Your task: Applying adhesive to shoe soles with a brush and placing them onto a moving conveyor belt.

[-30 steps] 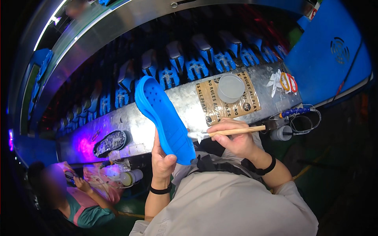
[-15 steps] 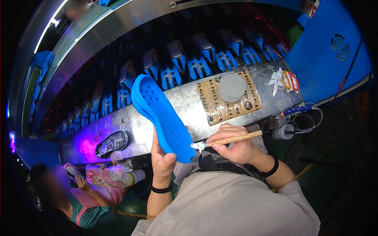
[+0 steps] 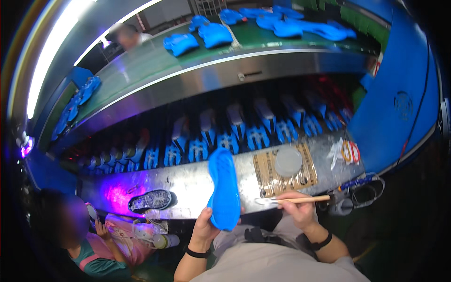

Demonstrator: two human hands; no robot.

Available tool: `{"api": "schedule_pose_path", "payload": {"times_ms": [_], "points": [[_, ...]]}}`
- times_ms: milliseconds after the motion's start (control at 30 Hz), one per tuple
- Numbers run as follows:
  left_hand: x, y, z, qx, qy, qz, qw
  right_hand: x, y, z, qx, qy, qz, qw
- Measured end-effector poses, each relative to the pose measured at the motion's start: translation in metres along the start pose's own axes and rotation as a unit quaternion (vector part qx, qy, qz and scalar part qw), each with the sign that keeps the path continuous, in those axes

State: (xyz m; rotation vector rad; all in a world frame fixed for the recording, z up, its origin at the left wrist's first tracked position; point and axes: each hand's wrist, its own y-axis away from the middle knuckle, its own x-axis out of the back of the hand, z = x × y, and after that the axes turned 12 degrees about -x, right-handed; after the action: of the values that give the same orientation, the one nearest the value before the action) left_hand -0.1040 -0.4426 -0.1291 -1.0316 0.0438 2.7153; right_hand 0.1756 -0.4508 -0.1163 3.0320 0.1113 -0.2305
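Observation:
A blue shoe sole (image 3: 223, 190) stands nearly upright in front of me, its heel end toward my body. My left hand (image 3: 205, 229) is closed around the heel end, thumb along the left edge and fingertips showing at the right. In my right hand (image 3: 300, 215) is a wooden-handled brush (image 3: 305, 199), gripped near its head. The brush's whitish bristles point left, apart from the sole. Beyond that hand, a round translucent tub (image 3: 288, 162) rests on a brown printed taped sheet (image 3: 264, 177) on the metal bench (image 3: 188, 188).
A dark sole-shaped tray (image 3: 150, 200) lies left on the bench. Orange-and-red-handled scissors (image 3: 350, 152) with white scraps lie right. Blue clamps (image 3: 227, 142) line a machine behind; blue soles (image 3: 216, 35) lie on a green conveyor (image 3: 136, 68). A seated person (image 3: 103, 254) is at lower left.
The brush has come away from the sole's heel, toward the right. The sole now stands straighter. My view has tilted up, showing the conveyor with blue soles.

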Motion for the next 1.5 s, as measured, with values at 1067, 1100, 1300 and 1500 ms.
{"api": "schedule_pose_path", "payload": {"times_ms": [1067,1100,1300,1500], "points": [[0.124,-0.233,0.404,-0.085,-0.84,0.354,0.403,0.113,-0.048,0.096,0.145,0.227,0.34,0.901],[0.139,-0.235,0.418,-0.048,-0.834,0.385,0.394,0.117,-0.053,0.101,0.134,0.254,0.359,0.888],[0.237,-0.229,0.506,0.027,-0.818,0.417,0.395,0.118,-0.068,0.113,0.107,0.266,0.396,0.872],[0.299,-0.24,0.555,0.069,-0.863,0.354,0.353,0.097,-0.068,0.094,0.091,0.333,0.395,0.851]]}}
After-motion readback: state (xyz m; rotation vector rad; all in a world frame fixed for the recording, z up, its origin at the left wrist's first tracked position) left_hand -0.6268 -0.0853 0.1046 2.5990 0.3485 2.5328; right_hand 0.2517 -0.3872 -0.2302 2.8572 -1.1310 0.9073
